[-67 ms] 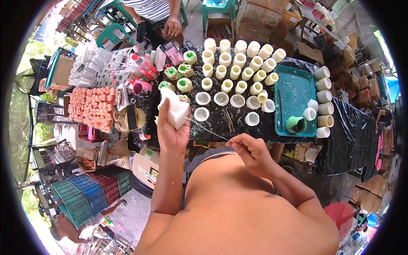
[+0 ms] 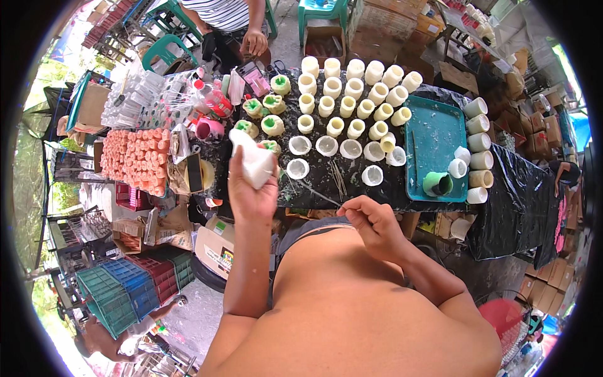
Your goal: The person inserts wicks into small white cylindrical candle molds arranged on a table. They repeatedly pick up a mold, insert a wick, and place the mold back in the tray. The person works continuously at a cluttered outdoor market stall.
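My left hand [image 2: 252, 200] is wrapped round a white, waxy-looking cup-like piece [image 2: 256, 166] with an uneven flared rim, held up over the near edge of the black-covered table [image 2: 251, 183]. In my right hand [image 2: 372, 225], pinched between thumb and fingers, is the end of a thin grey rod [image 2: 319, 194]. The rod slants up and left, its far tip a little apart from the white piece. Close beyond my hands stand white, hollow cups [image 2: 298, 168], several in a loose row.
Rows of cream-coloured cylinders [image 2: 347, 107] fill the table's far side. A teal tray [image 2: 419, 182] at right bears a green cup [image 2: 438, 184]. Green-topped pieces [image 2: 272, 125] and pink moulded pieces [image 2: 135, 160] lie left. Thin sticks [image 2: 339, 179] lie mid-table. A person [image 2: 220, 25] sits opposite.
My left hand has tilted and shifted slightly left with the white piece. The rod's far tip, at the piece before, now shows apart from it; my right hand barely moved.
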A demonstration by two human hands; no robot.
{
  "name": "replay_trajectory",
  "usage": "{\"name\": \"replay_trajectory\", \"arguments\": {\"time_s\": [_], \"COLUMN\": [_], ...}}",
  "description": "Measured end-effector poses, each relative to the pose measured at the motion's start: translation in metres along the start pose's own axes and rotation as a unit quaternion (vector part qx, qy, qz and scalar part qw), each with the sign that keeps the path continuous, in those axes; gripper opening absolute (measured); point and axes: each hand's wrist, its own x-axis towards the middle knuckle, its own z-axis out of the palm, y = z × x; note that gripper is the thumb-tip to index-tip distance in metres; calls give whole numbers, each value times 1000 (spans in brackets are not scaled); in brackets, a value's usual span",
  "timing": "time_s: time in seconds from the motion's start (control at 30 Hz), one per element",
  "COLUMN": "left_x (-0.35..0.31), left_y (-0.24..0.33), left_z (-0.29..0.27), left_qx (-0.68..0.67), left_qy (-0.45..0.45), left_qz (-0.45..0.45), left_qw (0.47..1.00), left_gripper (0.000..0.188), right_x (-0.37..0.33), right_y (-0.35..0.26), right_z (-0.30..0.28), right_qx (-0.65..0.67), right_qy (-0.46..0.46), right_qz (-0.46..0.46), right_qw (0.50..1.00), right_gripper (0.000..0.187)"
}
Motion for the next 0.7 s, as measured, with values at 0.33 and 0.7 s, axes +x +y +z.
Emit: {"name": "replay_trajectory", "arguments": {"time_s": [0.33, 0.7], "left_x": [-11, 28], "left_y": [-1, -102], "left_z": [-32, -138], "left_qx": [331, 624], "left_qy": [-63, -130], "left_qz": [28, -29], "left_qw": [941, 770], "left_gripper": [58, 71], "right_x": [21, -32], "right_y": [43, 48], "right_z": [-14, -89], "right_qx": [192, 165], "right_qy": [69, 212], "right_qz": [-22, 125], "right_qw": [979, 955], "right_gripper": [16, 14]}}
